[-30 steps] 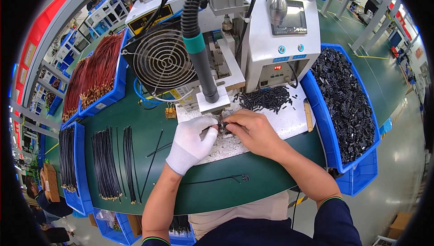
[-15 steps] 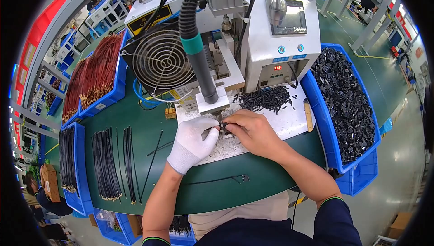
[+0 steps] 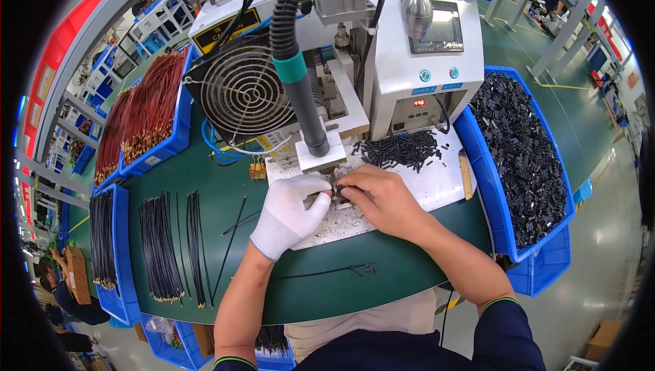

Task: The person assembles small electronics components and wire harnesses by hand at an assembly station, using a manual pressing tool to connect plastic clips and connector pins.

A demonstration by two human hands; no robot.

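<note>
My left hand (image 3: 290,213), in a white glove with bare thumb and finger tips, is closed in a pinch just below the white block at the end of a black suction hose (image 3: 306,112). What it pinches is hidden. Opposite it, my bare right hand (image 3: 383,199) pinches a small black piece (image 3: 340,188), its fingertips almost touching the left ones. Both hands rest over the speckled white base plate (image 3: 344,224) of the bench machine (image 3: 437,64). Beyond my right hand lies a heap of short black tubes (image 3: 402,149).
Black cables (image 3: 160,248) lie in rows at the left, beside a blue tray of more cables (image 3: 121,255). One forked cable (image 3: 321,274) lies near the front edge. Red cables fill blue bins (image 3: 153,119). A blue bin of black parts (image 3: 522,159) stands right. A round fan (image 3: 245,88) sits behind.
My left hand has shifted very slightly; both hands keep their pinch at the same spot. Far left, the person with a cardboard box has moved an arm.
</note>
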